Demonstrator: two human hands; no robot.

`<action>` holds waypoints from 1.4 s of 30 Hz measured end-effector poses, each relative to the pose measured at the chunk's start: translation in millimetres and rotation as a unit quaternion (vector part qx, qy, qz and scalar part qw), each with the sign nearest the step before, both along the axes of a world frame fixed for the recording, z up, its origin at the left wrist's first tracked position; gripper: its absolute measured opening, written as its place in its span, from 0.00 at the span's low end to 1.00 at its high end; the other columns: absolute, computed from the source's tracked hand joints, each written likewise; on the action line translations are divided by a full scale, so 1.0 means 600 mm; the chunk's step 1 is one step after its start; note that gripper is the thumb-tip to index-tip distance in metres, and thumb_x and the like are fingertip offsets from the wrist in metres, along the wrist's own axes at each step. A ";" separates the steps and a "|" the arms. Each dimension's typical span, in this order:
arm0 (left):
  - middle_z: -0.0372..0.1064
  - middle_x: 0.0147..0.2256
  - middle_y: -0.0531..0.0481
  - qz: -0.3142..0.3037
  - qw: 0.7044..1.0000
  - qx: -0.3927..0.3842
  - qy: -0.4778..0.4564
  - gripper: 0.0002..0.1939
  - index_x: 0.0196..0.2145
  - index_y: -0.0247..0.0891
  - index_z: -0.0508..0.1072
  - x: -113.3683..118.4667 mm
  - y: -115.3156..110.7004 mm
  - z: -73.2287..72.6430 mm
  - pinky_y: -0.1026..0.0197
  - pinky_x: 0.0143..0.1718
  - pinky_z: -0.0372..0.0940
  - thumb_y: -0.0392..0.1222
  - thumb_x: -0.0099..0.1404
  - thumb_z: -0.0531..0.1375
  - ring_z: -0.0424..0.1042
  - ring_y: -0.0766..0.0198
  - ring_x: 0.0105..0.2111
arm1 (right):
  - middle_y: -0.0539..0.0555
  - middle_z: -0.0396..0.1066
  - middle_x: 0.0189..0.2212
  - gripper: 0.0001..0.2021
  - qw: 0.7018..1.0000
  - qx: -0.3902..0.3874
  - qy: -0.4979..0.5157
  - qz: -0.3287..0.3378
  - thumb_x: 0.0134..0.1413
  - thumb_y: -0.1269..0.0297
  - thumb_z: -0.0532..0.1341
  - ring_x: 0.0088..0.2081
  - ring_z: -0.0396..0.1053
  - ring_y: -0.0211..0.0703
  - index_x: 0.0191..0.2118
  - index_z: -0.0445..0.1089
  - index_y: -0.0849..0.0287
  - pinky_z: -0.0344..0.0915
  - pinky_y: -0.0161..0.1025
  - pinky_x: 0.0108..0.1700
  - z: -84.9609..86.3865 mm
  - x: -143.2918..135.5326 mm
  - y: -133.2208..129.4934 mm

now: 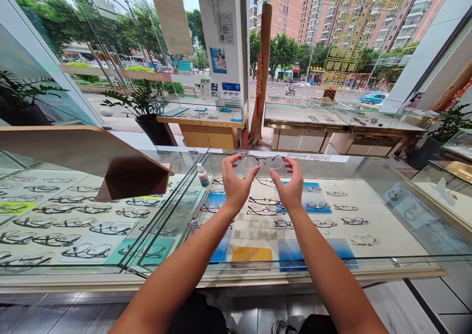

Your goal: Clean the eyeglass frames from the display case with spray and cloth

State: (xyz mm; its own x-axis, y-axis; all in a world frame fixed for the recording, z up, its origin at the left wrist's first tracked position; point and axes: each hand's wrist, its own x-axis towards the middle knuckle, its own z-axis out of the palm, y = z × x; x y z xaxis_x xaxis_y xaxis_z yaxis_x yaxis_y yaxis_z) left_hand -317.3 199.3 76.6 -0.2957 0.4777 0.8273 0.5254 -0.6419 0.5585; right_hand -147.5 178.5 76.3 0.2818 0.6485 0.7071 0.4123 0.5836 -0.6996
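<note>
A pair of eyeglasses (262, 161) with dark upper rims and clear lenses is held up above the far part of a glass display case (391, 236). My left hand (236, 180) grips its left end between thumb and fingers. At the other end, my right hand (289, 182) pinches the frame in the same way. Both thumbs point inward near the lower edges of the lenses. Under my hands, several eyeglass frames lie inside the case, among them a red-rimmed pair (266, 210). The temples of the held pair are hard to make out.
A small white bottle (202, 175) stands on the glass left of my hands. A wooden-edged panel (81, 147) juts over the left case, which holds rows of glasses. Farther back are low display counters (206, 120), a wooden post (262, 73) and potted plants (147, 113) by the windows.
</note>
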 end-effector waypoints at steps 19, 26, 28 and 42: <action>0.75 0.51 0.40 -0.040 0.998 -0.034 -0.024 0.35 0.57 0.40 0.69 0.003 -0.003 -0.005 0.50 0.49 0.69 0.59 0.59 0.74 0.77 0.49 0.52 | 0.60 0.79 0.50 0.20 0.979 -0.085 0.174 0.066 0.64 0.46 0.63 0.50 0.74 0.51 0.49 0.77 0.58 0.68 0.46 0.53 0.003 0.013 0.016; 0.76 0.51 0.39 -0.068 0.996 -0.038 -0.033 0.35 0.58 0.39 0.69 0.005 -0.001 -0.008 0.49 0.49 0.69 0.56 0.60 0.74 0.77 0.49 0.52 | 0.61 0.79 0.49 0.19 0.970 -0.092 0.208 0.085 0.62 0.46 0.63 0.50 0.75 0.51 0.46 0.77 0.58 0.69 0.46 0.52 0.000 0.016 0.023; 0.77 0.51 0.40 -0.074 0.996 -0.041 -0.035 0.35 0.57 0.39 0.69 0.006 -0.002 -0.008 0.49 0.50 0.69 0.56 0.59 0.74 0.77 0.50 0.53 | 0.61 0.80 0.50 0.19 0.966 -0.096 0.219 0.097 0.62 0.47 0.64 0.51 0.76 0.52 0.45 0.77 0.58 0.69 0.46 0.51 0.000 0.017 0.024; 0.77 0.52 0.40 -0.083 0.994 -0.062 -0.035 0.34 0.56 0.39 0.70 0.007 -0.002 -0.005 0.50 0.50 0.68 0.55 0.58 0.75 0.77 0.50 0.53 | 0.55 0.82 0.44 0.15 0.878 -0.158 0.381 0.243 0.49 0.51 0.72 0.43 0.77 0.45 0.38 0.78 0.55 0.70 0.39 0.42 -0.002 0.027 0.036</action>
State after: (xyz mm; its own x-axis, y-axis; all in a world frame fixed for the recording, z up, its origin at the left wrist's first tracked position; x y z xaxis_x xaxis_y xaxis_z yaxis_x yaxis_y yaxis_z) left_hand -313.2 198.3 73.8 -0.2588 0.6220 0.7390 0.3745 -0.6406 0.6703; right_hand -131.5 200.2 74.9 0.2307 0.9531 0.1961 -0.4892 0.2878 -0.8233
